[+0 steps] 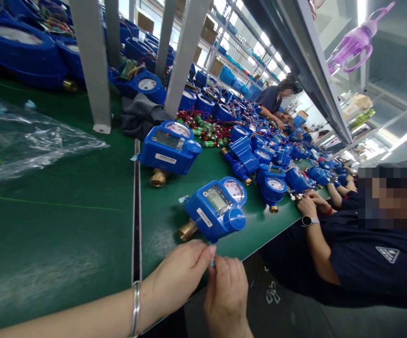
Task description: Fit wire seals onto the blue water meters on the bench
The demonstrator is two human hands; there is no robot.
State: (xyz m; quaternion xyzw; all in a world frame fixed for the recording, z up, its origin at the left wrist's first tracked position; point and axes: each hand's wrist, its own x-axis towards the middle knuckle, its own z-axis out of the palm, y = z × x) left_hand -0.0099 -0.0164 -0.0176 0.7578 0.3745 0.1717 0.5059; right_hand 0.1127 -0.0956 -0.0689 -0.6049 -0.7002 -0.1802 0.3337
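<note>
My left hand (185, 263), with a silver bangle at the wrist, is closed in a pinch at the table's front edge. Beside it my right hand (227, 288) has its fingers curled, thumb and forefinger pressed together. Between both sets of fingertips shows a small pale-blue tag (212, 261), mostly hidden. Just beyond them a blue water meter (210, 211) with a lit digital display and a brass end lies on the green table; the tag sits close to its lower edge. Behind it rests a second blue water meter (170, 148), tilted, with a similar pale tag at its side.
Many blue meters (275, 185) and a pile of green-and-red batteries (206, 134) fill the table's far side. Grey posts (90, 65) rise near a dark cloth (145, 115). Clear plastic film (37, 136) lies left. A co-worker (344, 244) sits close on the right.
</note>
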